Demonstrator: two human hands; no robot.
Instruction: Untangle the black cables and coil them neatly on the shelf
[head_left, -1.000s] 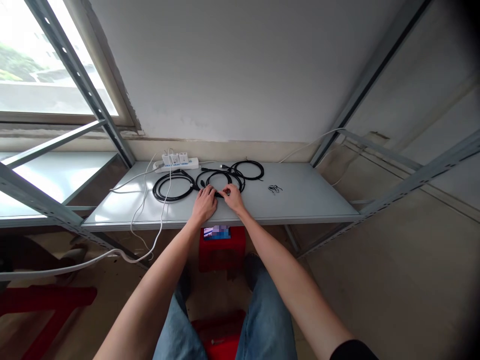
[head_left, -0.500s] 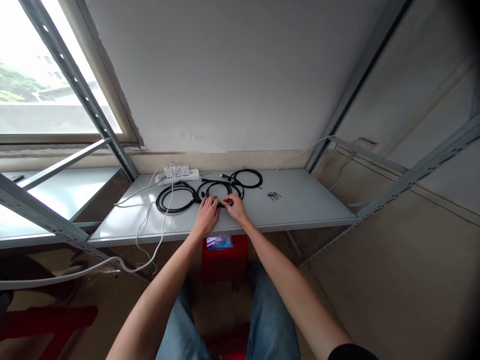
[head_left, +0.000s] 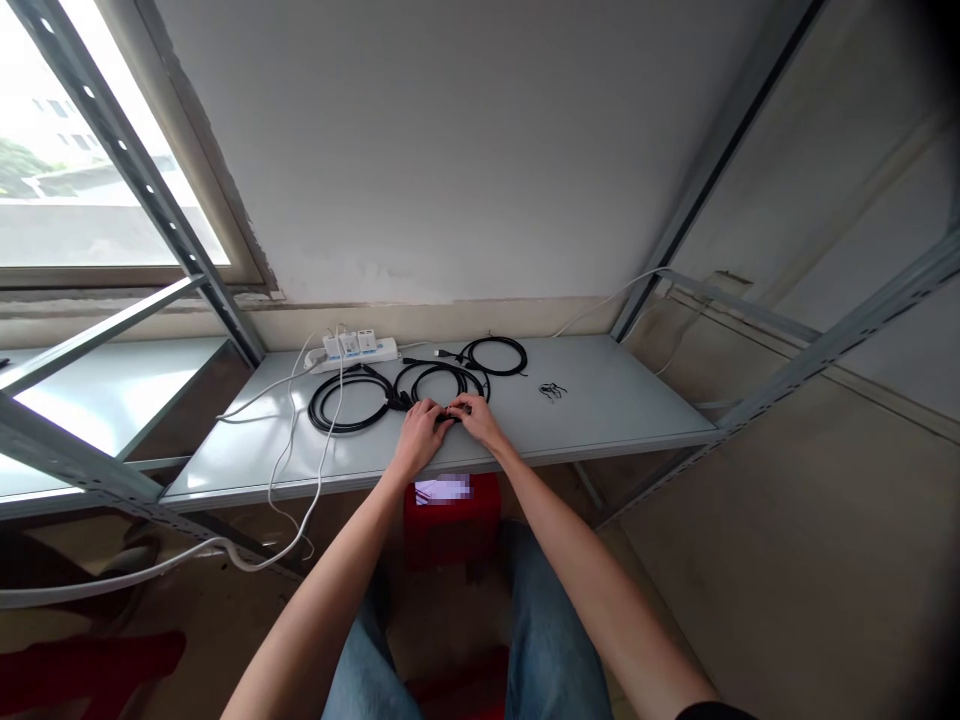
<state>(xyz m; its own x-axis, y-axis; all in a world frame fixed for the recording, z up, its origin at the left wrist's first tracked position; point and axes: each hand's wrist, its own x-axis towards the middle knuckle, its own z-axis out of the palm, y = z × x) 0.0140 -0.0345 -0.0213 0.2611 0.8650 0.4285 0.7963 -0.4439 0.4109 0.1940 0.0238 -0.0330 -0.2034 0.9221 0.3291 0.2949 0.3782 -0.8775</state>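
Head: left hand (head_left: 421,435), right hand (head_left: 476,418) on black cable (head_left: 453,414); power strip (head_left: 386,350) lettering unreadable

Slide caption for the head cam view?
Left hand and right hand handle a coiled black cable on a pale grey metal shelf.

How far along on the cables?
Looks roughly midway. Done: two black coils lie neatly looped. In hand: the left hand and right hand pinch the near end of the middle coil. Left: the small black tangle at right, untouched.

No legible text or labels
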